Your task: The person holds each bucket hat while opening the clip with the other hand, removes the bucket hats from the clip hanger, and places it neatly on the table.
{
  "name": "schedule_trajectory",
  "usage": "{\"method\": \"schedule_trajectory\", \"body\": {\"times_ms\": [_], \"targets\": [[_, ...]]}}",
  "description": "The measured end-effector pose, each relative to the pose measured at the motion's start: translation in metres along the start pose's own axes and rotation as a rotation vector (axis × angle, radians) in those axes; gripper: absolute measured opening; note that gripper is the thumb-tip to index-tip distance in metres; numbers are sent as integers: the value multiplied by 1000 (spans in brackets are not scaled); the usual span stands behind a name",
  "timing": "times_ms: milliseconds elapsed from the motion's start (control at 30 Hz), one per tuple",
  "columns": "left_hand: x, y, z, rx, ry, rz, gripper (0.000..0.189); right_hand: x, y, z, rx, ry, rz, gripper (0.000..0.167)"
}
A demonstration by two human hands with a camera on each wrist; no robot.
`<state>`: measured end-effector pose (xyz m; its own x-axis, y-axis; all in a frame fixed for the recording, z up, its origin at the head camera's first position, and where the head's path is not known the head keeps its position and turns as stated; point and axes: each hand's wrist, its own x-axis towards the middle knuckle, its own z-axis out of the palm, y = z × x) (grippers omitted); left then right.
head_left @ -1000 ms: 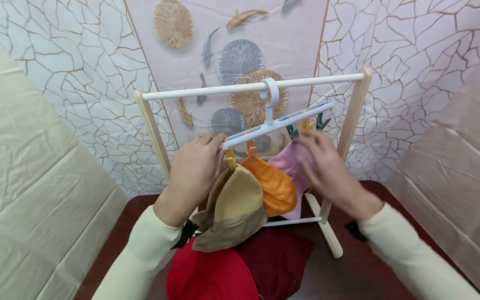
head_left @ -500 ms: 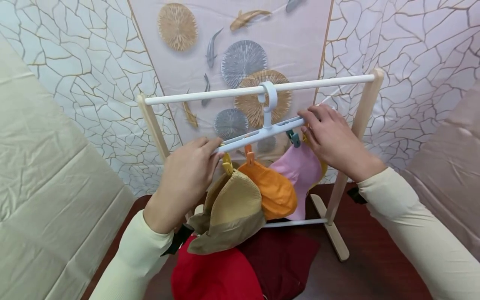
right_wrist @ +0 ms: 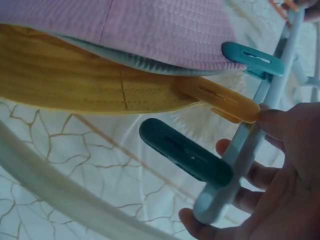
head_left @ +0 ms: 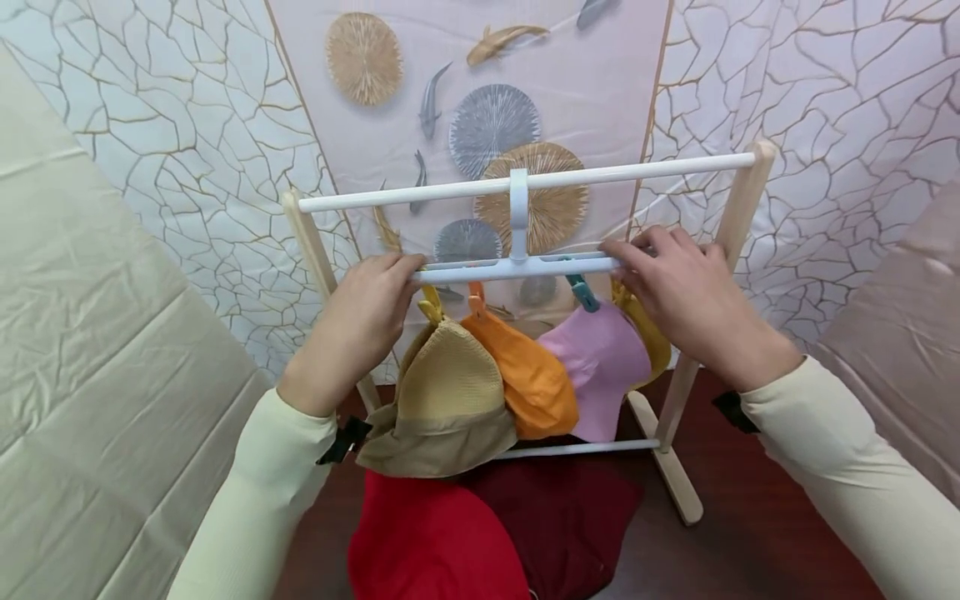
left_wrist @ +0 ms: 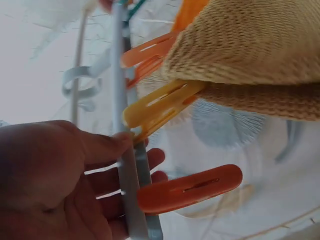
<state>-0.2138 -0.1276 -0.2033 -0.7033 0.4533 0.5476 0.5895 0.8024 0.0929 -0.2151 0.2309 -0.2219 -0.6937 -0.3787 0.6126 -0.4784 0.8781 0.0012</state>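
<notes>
Swung round to nearly level, the hanger (head_left: 520,268) no longer slants up toward the right hand (head_left: 690,308), and its hook (head_left: 518,212) now shows edge-on, over the rod (head_left: 420,194), above and between the two sets of fingers. The left hand (head_left: 360,321) grips one end of the hanger, thumb on the near side and fingers curled round behind. The right hand grips the other end in the same way, so the hanger spans from fingers to fingers.

Just inward of the left thumb, a yellow clip (left_wrist: 162,102) holds the tan hat (head_left: 448,383); farther in, an orange clip (head_left: 477,300) holds the orange hat (head_left: 536,379). A red clip (left_wrist: 190,189) juts out on the outer side of that thumb.

Right by the other thumb, an amber clip (right_wrist: 222,100) holds the yellow hat (right_wrist: 75,82); inward of it, a teal clip (right_wrist: 252,59) holds the pink hat (head_left: 600,367). A dark green clip (right_wrist: 185,152) sits outward, toward the hanger's tip. Well below all the fingers, a red hat (head_left: 438,542) and a maroon cloth (head_left: 562,517) lie on the table (head_left: 757,500).
</notes>
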Motion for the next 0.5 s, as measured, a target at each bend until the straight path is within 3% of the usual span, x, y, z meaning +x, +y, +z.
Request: {"method": "schedule_trajectory", "body": {"times_ms": [233,400,500], "targets": [[5,-20,18,19,69,-8,30,-6,-8,-4,169,154,3,31],[15,-29,29,-18,47,-63,34,-13,-13,-15,241,200,45,30],[20,-29,39,-32,80,-106,35,-14,-16,-18,249,244,33,28]]}}
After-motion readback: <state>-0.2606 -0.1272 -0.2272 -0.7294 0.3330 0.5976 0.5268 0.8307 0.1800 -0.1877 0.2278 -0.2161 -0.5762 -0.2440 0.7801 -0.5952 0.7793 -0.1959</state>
